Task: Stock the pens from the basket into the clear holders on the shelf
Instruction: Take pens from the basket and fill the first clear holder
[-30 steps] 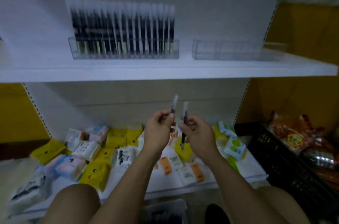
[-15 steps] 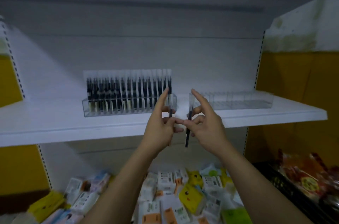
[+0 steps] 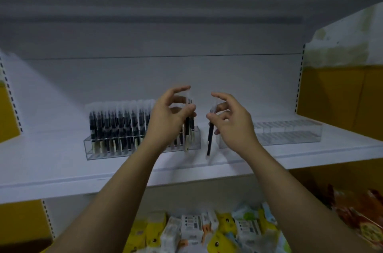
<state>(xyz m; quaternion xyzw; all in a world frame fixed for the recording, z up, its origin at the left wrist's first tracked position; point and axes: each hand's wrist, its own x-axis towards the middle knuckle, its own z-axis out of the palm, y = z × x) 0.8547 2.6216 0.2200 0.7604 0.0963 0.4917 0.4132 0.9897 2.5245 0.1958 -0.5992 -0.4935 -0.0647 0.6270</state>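
The fingers (image 3: 186,108) of the left hand (image 3: 167,124) are loosely curled, thumb and middle fingers pinching the left pen (image 3: 187,130) near its clear cap while the forefinger arches free above it. The pen hangs upright, its pale lower end over the right end of the left holder (image 3: 91,149), which looks packed with pens (image 3: 116,126) along most of its length. The right hand (image 3: 234,126) is half open in the same way, thumb and a finger nipping the right pen (image 3: 210,138) high on its barrel. This pen dangles point-down over the bare shelf (image 3: 62,169), in the gap between the two holders and just left of the right holder (image 3: 290,136), whose slots look empty. The basket is not in view. Both grips look light and high, so either pen could swing or slip as it is lowered. A dropped pen would likely roll off the near edge towards the packets (image 3: 196,230) below. The left pen has little room: if it comes down off its slot, it may jam on a divider or tip its neighbours. The right pen must move right before it goes down, and in this dim light the clear wall is hard to judge, so the tip could catch the rim and shove the holder back.
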